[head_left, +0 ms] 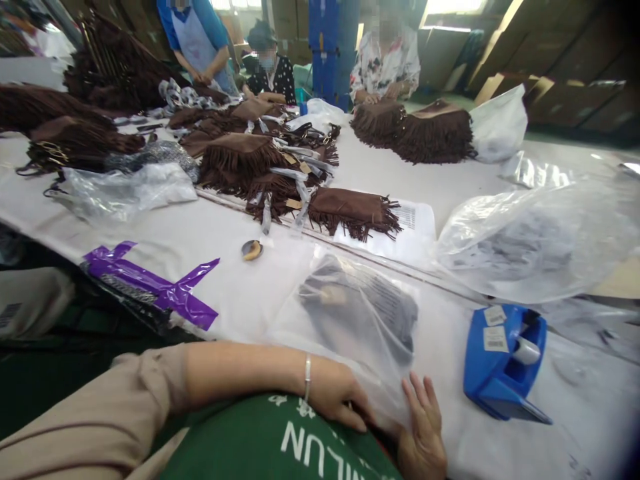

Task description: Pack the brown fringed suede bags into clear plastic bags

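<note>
A clear plastic bag [357, 313] with a dark garment inside lies on the white table [210, 233] right in front of me. My left hand [336, 395], a thin bracelet on its wrist, curls over the bag's near edge with its fingers bent onto the plastic. My right hand [423, 433] rests flat on the bag's near right corner, fingers stretched out and slightly apart. Both hands sit at the table's front edge, close together.
A blue tape dispenser [505, 363] stands right of the bag. Purple tape strips [150, 283] stick to the left edge. Brown fringed garments [250, 167] and more plastic bags [540, 240] cover the table; several people work at the far side.
</note>
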Demonstrator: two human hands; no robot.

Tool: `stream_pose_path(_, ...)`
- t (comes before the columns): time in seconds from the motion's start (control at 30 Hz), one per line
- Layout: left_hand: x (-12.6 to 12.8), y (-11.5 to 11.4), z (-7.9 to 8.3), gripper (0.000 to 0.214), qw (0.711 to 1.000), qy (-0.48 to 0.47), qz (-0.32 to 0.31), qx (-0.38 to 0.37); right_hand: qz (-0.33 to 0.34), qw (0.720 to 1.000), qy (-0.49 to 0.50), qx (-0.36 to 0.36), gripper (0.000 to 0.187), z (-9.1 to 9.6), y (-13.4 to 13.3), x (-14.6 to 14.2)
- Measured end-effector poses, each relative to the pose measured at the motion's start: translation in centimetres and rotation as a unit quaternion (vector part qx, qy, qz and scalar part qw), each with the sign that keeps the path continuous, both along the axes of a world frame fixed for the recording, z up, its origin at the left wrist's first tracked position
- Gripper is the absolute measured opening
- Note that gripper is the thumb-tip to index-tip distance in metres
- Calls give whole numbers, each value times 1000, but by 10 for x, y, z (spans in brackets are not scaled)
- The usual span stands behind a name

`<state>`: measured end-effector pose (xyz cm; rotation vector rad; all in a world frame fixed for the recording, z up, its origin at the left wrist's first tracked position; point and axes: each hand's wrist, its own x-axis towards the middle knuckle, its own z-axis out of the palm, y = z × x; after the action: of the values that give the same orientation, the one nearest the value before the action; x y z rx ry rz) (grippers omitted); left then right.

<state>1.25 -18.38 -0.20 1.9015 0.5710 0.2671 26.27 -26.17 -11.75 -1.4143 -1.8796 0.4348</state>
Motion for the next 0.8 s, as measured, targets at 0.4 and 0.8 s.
stream_pose_path(0.4, -133, 11, -59, 55, 953, 107, 95, 266, 150, 978, -143, -1, 64, -5, 17, 21)
stream_pose_path(0.8, -127, 5, -119, 53, 896, 68, 282, 338, 205, 952, -71, -216, 38, 77, 72, 28)
